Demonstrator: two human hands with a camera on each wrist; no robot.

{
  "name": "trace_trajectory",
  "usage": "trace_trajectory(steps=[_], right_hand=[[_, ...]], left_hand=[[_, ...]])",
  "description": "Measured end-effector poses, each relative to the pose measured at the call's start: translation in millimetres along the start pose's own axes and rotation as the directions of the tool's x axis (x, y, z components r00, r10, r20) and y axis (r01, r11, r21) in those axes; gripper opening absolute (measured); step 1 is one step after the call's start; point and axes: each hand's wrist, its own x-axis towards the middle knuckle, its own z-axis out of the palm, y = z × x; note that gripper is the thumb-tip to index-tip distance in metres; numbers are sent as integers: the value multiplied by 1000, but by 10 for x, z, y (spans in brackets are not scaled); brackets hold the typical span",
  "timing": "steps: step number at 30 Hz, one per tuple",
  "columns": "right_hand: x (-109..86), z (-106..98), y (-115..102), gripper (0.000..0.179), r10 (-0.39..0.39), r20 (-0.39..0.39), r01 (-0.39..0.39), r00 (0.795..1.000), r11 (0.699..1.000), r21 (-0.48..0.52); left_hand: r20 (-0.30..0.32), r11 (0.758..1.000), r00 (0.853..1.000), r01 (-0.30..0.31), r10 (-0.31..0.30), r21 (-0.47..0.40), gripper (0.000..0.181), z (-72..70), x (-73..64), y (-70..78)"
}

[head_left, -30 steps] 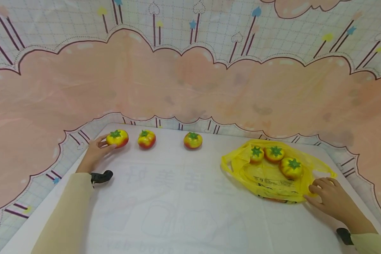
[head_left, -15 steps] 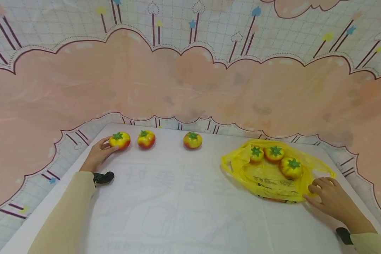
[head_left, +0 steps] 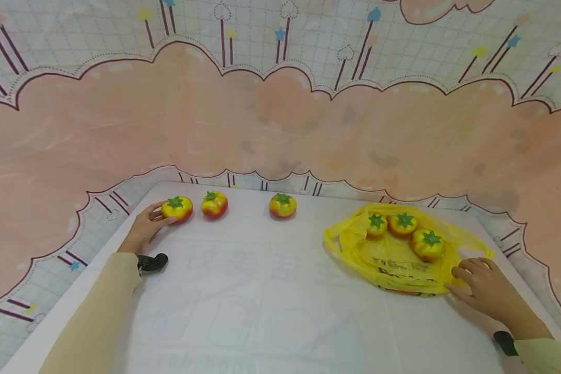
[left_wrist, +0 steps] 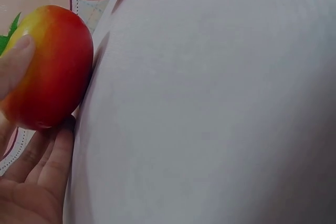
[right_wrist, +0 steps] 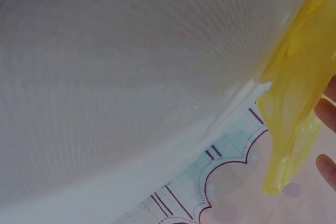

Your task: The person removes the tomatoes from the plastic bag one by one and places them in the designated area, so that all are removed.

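Observation:
My left hand holds a red-and-yellow tomato with a green star-shaped top at the table's far left. In the left wrist view the thumb lies on that tomato and the fingers reach under its side, close to the table. A second tomato sits just right of it, and a third stands farther along. On the right lies a yellow plastic bag, with several tomatoes on it. My right hand rests at the bag's right edge, fingers loosely bent; the right wrist view shows fingertips beside the yellow plastic.
The white table carries faint printed drawings and lettering. Behind it hangs a pink and white cloth with candle patterns. Each wrist wears a black band.
My left hand has moved slightly right and nearer with the tomato in it, closing the gap to the second tomato. The right hand has stayed by the bag.

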Motion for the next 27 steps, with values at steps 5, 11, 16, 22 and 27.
trace_trajectory(steps=[5,11,16,22,27], right_hand=[[5,-1,4,30,0,-1,0,1000,1000,0],[4,-5,0,31,12,21,-12,1000,1000,-5],[3,5,5,34,20,13,-20,1000,1000,-9],[5,-6,-9,41,24,16,-24,1000,1000,-8],[9,-2,-19,36,39,37,-40,999,999,10]], left_hand=[[5,1000,1000,-6,6,21,77,2,-13,14],[-1,999,1000,-15,15,29,76,19,-24,32],[1,999,1000,-11,11,35,76,20,-35,34],[-4,999,1000,-6,6,42,78,28,-19,36],[-14,999,1000,8,-7,32,80,19,-21,44]])
